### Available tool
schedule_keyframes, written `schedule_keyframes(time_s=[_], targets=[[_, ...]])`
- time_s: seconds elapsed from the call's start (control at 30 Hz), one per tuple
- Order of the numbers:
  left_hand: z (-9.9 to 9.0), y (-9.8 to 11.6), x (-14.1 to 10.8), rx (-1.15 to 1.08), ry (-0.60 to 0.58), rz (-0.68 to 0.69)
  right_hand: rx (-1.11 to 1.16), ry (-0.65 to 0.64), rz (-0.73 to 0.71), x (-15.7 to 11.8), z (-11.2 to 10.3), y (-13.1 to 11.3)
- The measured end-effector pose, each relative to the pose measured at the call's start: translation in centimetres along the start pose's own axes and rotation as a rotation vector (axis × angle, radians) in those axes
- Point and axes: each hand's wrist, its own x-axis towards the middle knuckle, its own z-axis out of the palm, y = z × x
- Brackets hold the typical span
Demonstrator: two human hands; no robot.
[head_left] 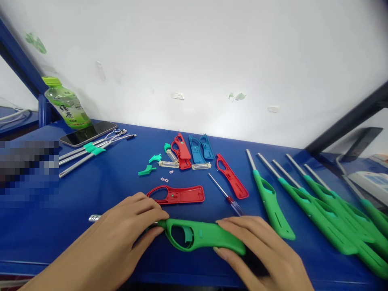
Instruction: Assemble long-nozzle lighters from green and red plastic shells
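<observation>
A green long-necked lighter (209, 234) lies sideways between my hands near the table's front edge, its teal trigger showing inside the loop. My left hand (133, 226) pinches it at the neck, and the metal tube's tip (94, 218) sticks out on the far left. My right hand (257, 242) grips the handle's end between thumb and fingers. Just beyond lies a red handle half (188, 195), partly behind my left fingers. A screwdriver (222, 188) with a clear red handle rests past my right hand, beside another red handle half (233, 178).
Several green lighters (273, 206) lie on the right. Red shells (182, 151), blue shells (197, 149), clear fuel tanks (168, 164) and teal triggers (147, 170) sit at the back middle. Metal tubes with wires (87, 151), a phone (91, 132) and a bottle (68, 105) are left. A wall (194, 60) stands behind.
</observation>
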Motion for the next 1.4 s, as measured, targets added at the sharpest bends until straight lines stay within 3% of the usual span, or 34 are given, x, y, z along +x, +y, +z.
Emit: schedule_keyframes(time_s=[0.83,1.4], targets=[[0.0,-0.38,0.11,0.034,0.014,0.023,0.04,-0.021,0.041,-0.12,0.82,-0.13],[-0.2,-0.09,0.31,0.03,0.025,0.037,0.051,-0.021,0.059,-0.17,0.27,-0.3]])
